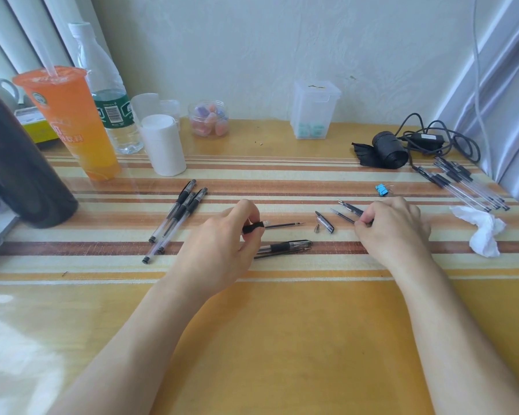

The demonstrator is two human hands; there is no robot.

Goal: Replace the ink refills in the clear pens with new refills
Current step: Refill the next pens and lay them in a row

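Holding a pen barrel [253, 227] by its black grip, the left hand [219, 244] sits near the middle of the desk [312, 324], fingers and thumb curled round the grip. A dark refill [285, 225] sticks out of the barrel, pointing towards the right edge of the desk. Just in front of this hand, nearer the front edge, lies a capped pen [285, 247], partly hidden under the fingers.

The right hand [393, 226] rests to the right, well apart from the left, its fingertips pinching the near ends of the loose refills [349, 208], whose points aim towards the back left. Between the two hands lie a pen cap [324, 222] and, just beside it, a small metal tip [317, 228].

Three pens [177, 217] lie together towards the left edge; a bundle of pens [465, 184] lies by the right edge, with a crumpled tissue [483, 232] nearer the front and a blue binder clip [382, 190] beside them.

At the back left corner, the water bottle [108, 94] bears a green label with a barcode, and the orange cup [72, 121] bears a round logo and pale lettering; neither text is legible.
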